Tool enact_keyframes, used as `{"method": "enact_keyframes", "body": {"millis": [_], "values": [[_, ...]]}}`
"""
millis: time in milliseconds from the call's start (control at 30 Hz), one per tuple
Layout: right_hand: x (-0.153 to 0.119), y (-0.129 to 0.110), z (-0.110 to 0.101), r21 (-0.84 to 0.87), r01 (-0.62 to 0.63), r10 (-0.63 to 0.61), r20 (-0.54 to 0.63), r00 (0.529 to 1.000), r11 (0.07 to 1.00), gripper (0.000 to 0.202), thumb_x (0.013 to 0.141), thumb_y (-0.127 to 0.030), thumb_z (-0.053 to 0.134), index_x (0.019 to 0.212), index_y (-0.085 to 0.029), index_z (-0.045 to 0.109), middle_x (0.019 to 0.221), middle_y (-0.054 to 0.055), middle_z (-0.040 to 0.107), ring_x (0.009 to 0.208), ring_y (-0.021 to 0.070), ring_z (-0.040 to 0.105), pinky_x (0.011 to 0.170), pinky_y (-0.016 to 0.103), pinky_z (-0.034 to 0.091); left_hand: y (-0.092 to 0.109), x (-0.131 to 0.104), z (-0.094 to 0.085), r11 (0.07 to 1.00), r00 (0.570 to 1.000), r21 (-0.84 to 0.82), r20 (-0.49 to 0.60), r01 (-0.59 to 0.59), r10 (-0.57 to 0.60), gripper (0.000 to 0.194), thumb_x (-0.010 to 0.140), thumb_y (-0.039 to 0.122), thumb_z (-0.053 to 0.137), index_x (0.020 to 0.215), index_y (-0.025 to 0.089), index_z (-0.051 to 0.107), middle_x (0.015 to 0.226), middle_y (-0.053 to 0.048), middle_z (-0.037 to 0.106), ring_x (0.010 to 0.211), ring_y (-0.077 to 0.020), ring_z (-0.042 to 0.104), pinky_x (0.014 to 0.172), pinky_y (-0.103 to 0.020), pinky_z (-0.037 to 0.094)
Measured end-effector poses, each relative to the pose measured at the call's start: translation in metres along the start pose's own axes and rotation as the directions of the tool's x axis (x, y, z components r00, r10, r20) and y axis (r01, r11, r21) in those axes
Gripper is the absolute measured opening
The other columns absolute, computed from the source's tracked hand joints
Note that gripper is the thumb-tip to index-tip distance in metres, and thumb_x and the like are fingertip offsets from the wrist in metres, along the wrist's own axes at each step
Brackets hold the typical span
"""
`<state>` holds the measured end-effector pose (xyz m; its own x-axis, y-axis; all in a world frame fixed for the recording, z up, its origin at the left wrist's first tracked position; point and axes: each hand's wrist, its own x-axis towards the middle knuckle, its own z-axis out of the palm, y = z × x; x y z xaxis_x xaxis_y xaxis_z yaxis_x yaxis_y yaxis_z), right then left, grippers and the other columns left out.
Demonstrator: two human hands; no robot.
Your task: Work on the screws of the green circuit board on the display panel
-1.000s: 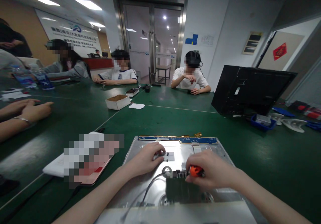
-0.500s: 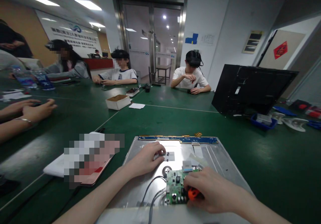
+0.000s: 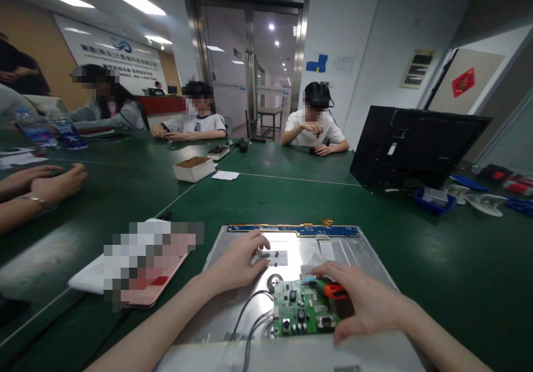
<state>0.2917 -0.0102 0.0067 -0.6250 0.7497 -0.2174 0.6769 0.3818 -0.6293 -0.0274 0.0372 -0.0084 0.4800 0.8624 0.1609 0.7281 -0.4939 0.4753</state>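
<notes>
The panel back [image 3: 225, 305] is smooth, silvery metal with a bright sheen. The worktop [image 3: 275, 199] looks smooth, green and semi-glossy. The monitor housing [image 3: 420, 144] is black plastic, mostly matt; the open box [image 3: 194, 170] looks like white card, and the drink bottles [image 3: 66, 132] clear, shiny plastic.

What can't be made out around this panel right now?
Head view: rest of the orange item, behind the right hand.
Head view: near edge of the pale sheet, cut off at bottom.
Head view: markings on the green board, too small.
Head view: details of the pink item, pixelated.
</notes>
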Motion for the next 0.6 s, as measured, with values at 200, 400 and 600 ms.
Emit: {"method": "enact_keyframes", "body": {"millis": [200,400,600], "values": [[0.001,-0.005,0.002,0.017,0.022,-0.022,-0.016,1.0,1.0,0.091,0.07,-0.042,0.09,0.151,-0.027,0.052,0.153,0.013,0.056,0.136,0.0365,0.056,0.113,0.054,0.044,-0.004,0.002,0.002,1.0,1.0,0.004,-0.009,-0.018,0.018,0.009,0.088,0.024,0.06,0.092,0.019,0.066,0.091,-0.007,0.066,0.084,-0.0253,0.061,0.082,-0.037,0.048],[0.003,0.0,-0.002,0.02,0.039,-0.039,-0.008,0.999,0.999,0.083,0.068,-0.042,0.092,0.144,-0.027,0.06,0.148,0.011,0.06,0.134,0.0354,0.057,0.112,0.05,0.044,-0.005,0.002,0.005,0.998,0.998,0.005,-0.01,-0.061,0.061,0.009,0.089,0.022,0.06,0.092,0.019,0.068,0.09,-0.006,0.067,0.085,-0.0251,0.062,0.084,-0.037,0.048],[0.001,0.001,-0.009,0.065,0.044,-0.042,-0.037,0.998,0.997,0.077,0.067,-0.037,0.093,0.139,-0.026,0.065,0.143,0.009,0.064,0.129,0.0334,0.06,0.11,0.05,0.046,-0.004,0.003,0.006,0.998,0.998,-0.007,0.007,-0.057,0.057,0.01,0.091,0.024,0.06,0.091,0.02,0.069,0.09,-0.007,0.069,0.086,-0.0254,0.063,0.083,-0.037,0.048]]}}
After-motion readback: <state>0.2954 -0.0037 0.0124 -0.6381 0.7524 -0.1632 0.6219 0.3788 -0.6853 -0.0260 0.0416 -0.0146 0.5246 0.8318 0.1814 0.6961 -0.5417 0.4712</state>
